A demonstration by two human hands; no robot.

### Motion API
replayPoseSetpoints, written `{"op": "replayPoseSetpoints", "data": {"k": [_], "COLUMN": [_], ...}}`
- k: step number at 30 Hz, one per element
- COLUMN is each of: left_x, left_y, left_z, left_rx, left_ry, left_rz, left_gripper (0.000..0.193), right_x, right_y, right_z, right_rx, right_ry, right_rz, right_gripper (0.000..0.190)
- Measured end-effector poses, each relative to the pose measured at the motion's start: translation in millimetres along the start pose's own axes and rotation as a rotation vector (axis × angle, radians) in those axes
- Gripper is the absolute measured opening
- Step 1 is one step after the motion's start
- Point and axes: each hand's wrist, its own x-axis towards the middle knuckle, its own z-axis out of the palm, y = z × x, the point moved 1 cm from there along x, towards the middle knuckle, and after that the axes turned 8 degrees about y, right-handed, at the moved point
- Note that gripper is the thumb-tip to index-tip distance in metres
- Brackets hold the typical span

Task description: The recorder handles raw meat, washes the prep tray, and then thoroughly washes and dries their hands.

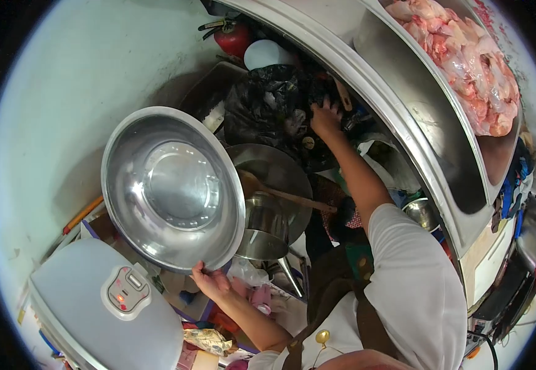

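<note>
My left hand [210,280] grips the lower rim of a wide stainless-steel basin [182,185], which is tilted with its hollow facing me. My right hand [327,118] reaches into the dark space beneath the sink edge, beside a crumpled black plastic bag [263,104]. A wooden handle [343,95] is close to its fingers. Shadow hides whether those fingers hold anything. Between my arms are a large dark wok [272,159], a wooden spatula [295,199] lying across it and a steel saucepan [265,231].
Raw chicken pieces [471,69] fill part of the steel sink [416,115] at upper right. A rice cooker [106,305] with a lit lamp stands at lower left. A red fire extinguisher [233,39] and a white rounded object [268,54] are by the wall.
</note>
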Motion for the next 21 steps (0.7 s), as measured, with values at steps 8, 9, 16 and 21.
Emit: {"op": "replayPoseSetpoints", "data": {"k": [8,9,16,21], "left_x": [-10,-11,-22,-35], "left_y": [-3,-1,4,4], "left_z": [4,-1,3,12], "left_rx": [-0.022,-0.024,-0.030,-0.056], "left_ry": [0.014,0.036,0.007,0.013], "left_rz": [0.024,0.038,0.032,0.031], "left_gripper": [0.036,0.036,0.038,0.037], "right_x": [-7,-16,-47,-54], "right_y": [26,12,15,23], "right_z": [6,-22,-93,-95], "right_rx": [0.404,0.428,0.504,0.653], "right_ry": [0.146,0.270,0.768,0.756], "right_rz": [0.180,0.133,0.052,0.193], "right_gripper": [0.023,0.023,0.020,0.018]}}
